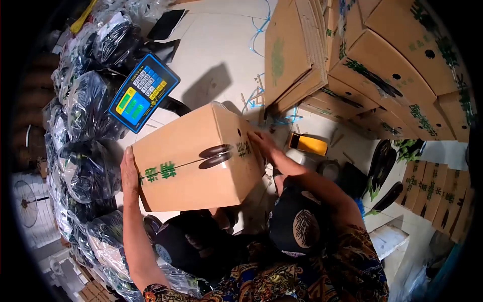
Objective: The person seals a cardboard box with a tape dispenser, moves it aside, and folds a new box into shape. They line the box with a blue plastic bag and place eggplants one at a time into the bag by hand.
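A closed cardboard box [181,161], printed with green characters and dark eggplant pictures, is tilted in front of my knees. My left hand [129,171] presses against its left end, thumb at the upper edge. On the right end lies my right hand [262,145], its fingers partly hidden by the box side. Between them the two hands hold the box. Just behind its upper left edge stands a blue scale display [144,93] with a keypad and a lit screen. Whether the box rests on anything underneath is hidden.
Clear plastic bags of dark produce [83,161] line the left side. Flattened cartons [289,55] and stacked printed boxes [387,70] stand at upper right. A yellow-and-black tape dispenser [309,144], loose eggplants [382,163] and blue strapping [259,30] lie on the floor.
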### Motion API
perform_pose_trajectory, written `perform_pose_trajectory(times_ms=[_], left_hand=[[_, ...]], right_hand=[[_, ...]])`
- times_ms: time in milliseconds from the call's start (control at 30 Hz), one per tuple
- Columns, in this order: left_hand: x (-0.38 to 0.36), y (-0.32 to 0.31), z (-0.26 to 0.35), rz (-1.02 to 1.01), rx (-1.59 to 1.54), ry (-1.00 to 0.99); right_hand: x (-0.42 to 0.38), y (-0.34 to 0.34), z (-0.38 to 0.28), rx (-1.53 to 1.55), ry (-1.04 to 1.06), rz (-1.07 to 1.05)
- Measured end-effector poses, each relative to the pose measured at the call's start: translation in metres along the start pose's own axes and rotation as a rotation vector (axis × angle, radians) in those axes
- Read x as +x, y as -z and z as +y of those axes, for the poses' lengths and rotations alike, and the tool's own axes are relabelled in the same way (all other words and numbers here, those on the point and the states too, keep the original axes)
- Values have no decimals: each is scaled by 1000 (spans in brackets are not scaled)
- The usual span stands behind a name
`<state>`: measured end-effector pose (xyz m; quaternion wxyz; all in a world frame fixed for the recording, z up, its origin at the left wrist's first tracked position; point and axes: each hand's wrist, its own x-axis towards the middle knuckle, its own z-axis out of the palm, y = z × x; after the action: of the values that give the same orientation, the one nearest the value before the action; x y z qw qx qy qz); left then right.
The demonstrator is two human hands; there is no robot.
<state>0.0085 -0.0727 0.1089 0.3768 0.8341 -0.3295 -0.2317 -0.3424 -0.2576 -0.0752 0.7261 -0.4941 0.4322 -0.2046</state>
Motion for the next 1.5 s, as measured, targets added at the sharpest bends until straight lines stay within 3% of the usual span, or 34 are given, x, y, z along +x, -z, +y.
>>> perform_pose_trajectory(times_ms=[67,100,133,200,233,267,300,333,367,400,433,467,500,533,600,667,733,833,900,933,967,1033,1133,1200,1233,1367,1400,1467,1500], left_hand=[[-17,4,6,8,-140,54],[-24,6,2,46,-98,23],[-30,7,0,81,-90,10],[-48,18,0,48,-311,158],[-49,25,-24,18,-458,298],[-62,18,-19,-13,-558,309],[-75,10,-9,-56,-636,259],[-86,9,-1,-95,-715,206],[-83,23,-12,-202,-628,325],[-78,35,-30,-280,-559,282],[-78,41,-19,-269,-385,291],[-76,45,-1,-257,-213,300],[-74,52,8,-245,-179,273],[-76,50,20,-262,-200,238],[-79,39,43,-305,-264,186],[-87,14,67,-305,-345,196],[-92,-17,71,-253,-283,211],[-99,-45,62,-385,-239,250],[-96,-72,28,-353,-175,143],[-96,-76,25,-338,-113,76],[-97,-77,21,-363,-207,119],[-103,-58,51,-428,-315,193],[-97,-46,47,-523,-322,184],[-88,-38,31,-533,-329,148],[-89,-29,25,-624,-547,219],[-80,-19,-28,-762,-897,323],[-80,-24,-39,-724,-877,332],[-74,-29,-65,-712,-502,402],[-79,-31,-61,-720,-433,453]], right_hand=[[40,14,36,-3,-63,-83],[25,15,6,14,-249,-113],[24,11,-1,224,-337,-136],[26,17,-20,162,-378,-126],[17,19,-43,326,-260,-203],[-3,20,-81,492,-143,-274],[-27,17,-134,402,-172,-178],[-10,33,-138,384,-35,-361],[-31,35,-176,387,93,-463],[-60,26,-216,371,137,-464],[-99,19,-256,126,272,-416],[-114,10,-276,121,234,-507],[-139,-10,-294,-218,323,-518],[-162,-24,-293,-536,400,-495],[-188,-54,-264,-926,805,-510],[-206,-86,-212,-1124,985,-491],[-211,-96,-172,-1195,883,-657],[-212,-92,-162,-997,758,-862],[-207,-91,-183,-1041,1131,-523],[-199,-84,-194,-1095,1016,-364],[-176,-72,-191,-1097,1117,-115],[-141,-58,-185,-1346,906,288],[-97,-43,-168,-906,160,-145],[-100,-40,-168,-530,96,-197],[-105,-37,-167,-343,55,-213],[-97,7,-141,-46,-112,-170],[-96,6,-139,-79,-112,-137],[-96,0,-131,-143,-131,-77],[-71,18,-96,-186,-28,-57]])
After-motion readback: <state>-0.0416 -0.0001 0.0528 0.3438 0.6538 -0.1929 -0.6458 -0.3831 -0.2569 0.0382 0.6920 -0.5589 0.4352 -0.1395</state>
